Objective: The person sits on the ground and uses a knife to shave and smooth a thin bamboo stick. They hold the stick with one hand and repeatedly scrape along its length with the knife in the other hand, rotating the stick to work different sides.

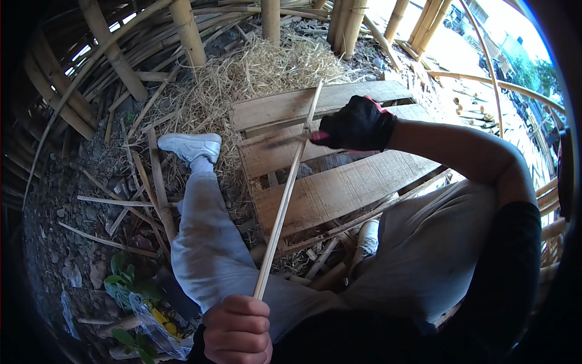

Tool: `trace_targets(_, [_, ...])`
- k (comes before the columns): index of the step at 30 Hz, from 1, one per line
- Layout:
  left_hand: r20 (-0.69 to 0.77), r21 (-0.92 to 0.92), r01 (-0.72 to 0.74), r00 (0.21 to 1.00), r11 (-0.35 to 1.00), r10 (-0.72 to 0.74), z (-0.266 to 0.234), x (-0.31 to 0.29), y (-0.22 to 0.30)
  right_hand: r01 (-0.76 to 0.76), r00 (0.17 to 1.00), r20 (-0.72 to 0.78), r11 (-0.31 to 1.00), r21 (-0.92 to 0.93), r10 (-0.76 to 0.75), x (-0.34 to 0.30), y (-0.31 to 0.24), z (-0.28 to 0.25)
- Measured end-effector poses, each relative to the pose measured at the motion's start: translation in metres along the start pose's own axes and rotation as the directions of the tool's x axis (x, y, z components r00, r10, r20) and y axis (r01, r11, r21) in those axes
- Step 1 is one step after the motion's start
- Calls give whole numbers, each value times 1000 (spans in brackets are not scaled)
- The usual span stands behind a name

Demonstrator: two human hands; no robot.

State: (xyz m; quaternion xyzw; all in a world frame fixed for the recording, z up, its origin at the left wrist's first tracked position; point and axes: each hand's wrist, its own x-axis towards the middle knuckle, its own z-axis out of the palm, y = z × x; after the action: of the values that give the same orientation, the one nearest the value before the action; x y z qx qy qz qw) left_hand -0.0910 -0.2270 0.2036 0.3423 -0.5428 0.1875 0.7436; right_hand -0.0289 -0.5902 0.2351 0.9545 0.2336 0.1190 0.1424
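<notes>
My bare left hand (238, 329) is wrapped round the near end of a long, pale split-bamboo strip (283, 206), low in front of my body. The strip slants away and slightly right, over a wooden slatted platform (339, 188). My right hand (357, 124), in a black glove with pink trim, is closed on a knife near the strip's far end. The knife blade (282, 142) points left across the strip, smeared by motion. Glove and fingers hide its handle. Whether the blade touches the strip I cannot tell.
Fine shavings (260, 70) lie heaped beyond the platform. Upright bamboo poles (188, 33) stand behind, with bundled strips among them. My legs straddle the platform's near side, a white shoe (191, 147) at left. Loose sticks (157, 188), leafy plants (121, 282) and a plastic bag (160, 327) lie left.
</notes>
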Motion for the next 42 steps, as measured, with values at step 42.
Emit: trace_targets(42, [-99,-241,-364,932,900,350,0,-15,-16,-94,991,-26,804,587,134,39,-19,9])
